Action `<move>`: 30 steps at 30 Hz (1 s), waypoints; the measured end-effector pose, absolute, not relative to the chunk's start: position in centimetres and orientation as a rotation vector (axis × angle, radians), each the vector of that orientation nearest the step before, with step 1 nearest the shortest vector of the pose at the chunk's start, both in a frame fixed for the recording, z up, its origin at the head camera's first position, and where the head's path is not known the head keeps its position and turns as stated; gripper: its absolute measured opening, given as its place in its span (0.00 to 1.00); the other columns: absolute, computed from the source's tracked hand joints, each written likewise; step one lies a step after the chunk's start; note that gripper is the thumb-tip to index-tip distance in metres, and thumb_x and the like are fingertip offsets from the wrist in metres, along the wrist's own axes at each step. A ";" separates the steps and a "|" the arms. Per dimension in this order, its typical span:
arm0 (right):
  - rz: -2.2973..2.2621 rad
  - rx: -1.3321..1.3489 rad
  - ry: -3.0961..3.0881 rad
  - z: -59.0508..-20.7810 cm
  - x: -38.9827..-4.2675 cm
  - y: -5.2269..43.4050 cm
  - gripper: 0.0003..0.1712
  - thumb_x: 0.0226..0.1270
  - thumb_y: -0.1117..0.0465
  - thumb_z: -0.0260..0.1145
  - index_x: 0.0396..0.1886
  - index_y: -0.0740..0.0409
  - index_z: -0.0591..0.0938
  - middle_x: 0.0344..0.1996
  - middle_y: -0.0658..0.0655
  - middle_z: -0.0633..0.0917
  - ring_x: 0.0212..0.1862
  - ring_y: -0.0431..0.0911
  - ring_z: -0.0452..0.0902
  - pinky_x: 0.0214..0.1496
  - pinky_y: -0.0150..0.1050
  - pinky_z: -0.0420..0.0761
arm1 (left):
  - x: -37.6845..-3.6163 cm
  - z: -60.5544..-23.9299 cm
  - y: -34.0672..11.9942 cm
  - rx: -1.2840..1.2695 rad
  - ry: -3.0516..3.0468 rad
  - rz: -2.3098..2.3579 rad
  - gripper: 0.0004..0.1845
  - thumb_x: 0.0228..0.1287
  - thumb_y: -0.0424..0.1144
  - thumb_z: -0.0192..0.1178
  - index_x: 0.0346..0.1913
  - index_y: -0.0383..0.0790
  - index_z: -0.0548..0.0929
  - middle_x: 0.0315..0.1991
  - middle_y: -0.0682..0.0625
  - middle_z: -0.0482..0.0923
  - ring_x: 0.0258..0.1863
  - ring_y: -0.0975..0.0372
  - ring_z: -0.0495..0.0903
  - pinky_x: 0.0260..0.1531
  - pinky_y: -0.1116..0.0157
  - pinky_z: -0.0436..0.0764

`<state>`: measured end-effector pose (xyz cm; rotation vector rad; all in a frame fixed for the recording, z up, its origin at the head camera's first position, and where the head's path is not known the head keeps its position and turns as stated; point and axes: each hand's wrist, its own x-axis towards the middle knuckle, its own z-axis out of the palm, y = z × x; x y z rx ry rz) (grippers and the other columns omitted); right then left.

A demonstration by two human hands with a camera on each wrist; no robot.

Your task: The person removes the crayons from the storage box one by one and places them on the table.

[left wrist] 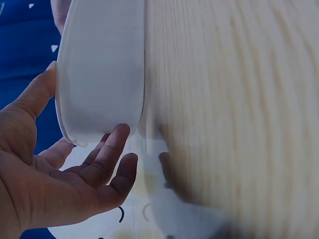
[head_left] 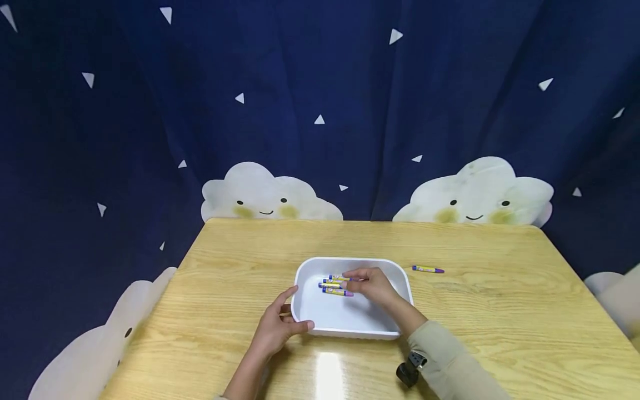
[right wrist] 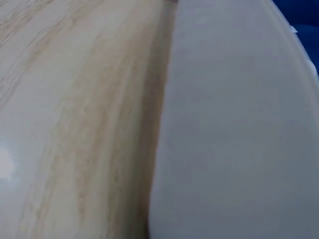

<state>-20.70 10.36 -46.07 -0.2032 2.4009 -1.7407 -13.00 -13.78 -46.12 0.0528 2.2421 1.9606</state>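
Observation:
A white tray stands mid-table with three blue-and-yellow crayons lying side by side in its far half. My right hand reaches into the tray, and its curled fingertips pinch the end of the farthest crayon. My left hand rests against the tray's near left corner, thumb on the rim. In the left wrist view, the relaxed fingers touch the tray wall. The right wrist view shows only the tray's side and the tabletop.
One more crayon lies alone on the wooden table, right of the tray. A dark blue curtain with white clouds hangs close behind the table's far edge.

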 end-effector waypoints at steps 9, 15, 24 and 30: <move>-1.642 -0.164 2.534 -48.1 -21.1 9.3 0.12 0.44 0.67 0.74 0.32 0.66 0.86 0.34 0.57 0.84 0.41 0.48 0.76 0.45 0.41 0.72 | -13.3 -46.6 -13.8 0.046 2.245 1.942 0.50 0.42 0.28 0.74 0.69 0.36 0.58 0.46 0.29 0.70 0.34 0.55 0.80 0.34 0.61 0.81; -1.475 -0.209 2.718 -48.5 -21.1 8.9 0.10 0.39 0.67 0.75 0.26 0.62 0.86 0.39 0.61 0.82 0.46 0.56 0.73 0.52 0.50 0.68 | -13.1 -46.5 -14.0 0.048 2.226 1.962 0.50 0.42 0.28 0.74 0.70 0.36 0.58 0.47 0.28 0.70 0.35 0.54 0.81 0.35 0.61 0.81; -1.287 -0.246 2.851 -48.7 -21.0 8.8 0.11 0.33 0.65 0.79 0.22 0.54 0.87 0.43 0.60 0.80 0.48 0.57 0.69 0.51 0.50 0.65 | -13.1 -46.2 -13.9 0.036 2.250 1.953 0.49 0.41 0.28 0.74 0.69 0.36 0.60 0.46 0.29 0.71 0.34 0.55 0.81 0.33 0.62 0.81; -1.125 -0.288 2.933 -48.8 -21.0 8.9 0.12 0.32 0.64 0.79 0.17 0.52 0.83 0.36 0.56 0.78 0.44 0.54 0.70 0.48 0.47 0.69 | -13.2 -46.5 -13.8 0.027 2.257 1.936 0.50 0.41 0.29 0.74 0.69 0.37 0.59 0.46 0.29 0.71 0.34 0.55 0.80 0.33 0.62 0.81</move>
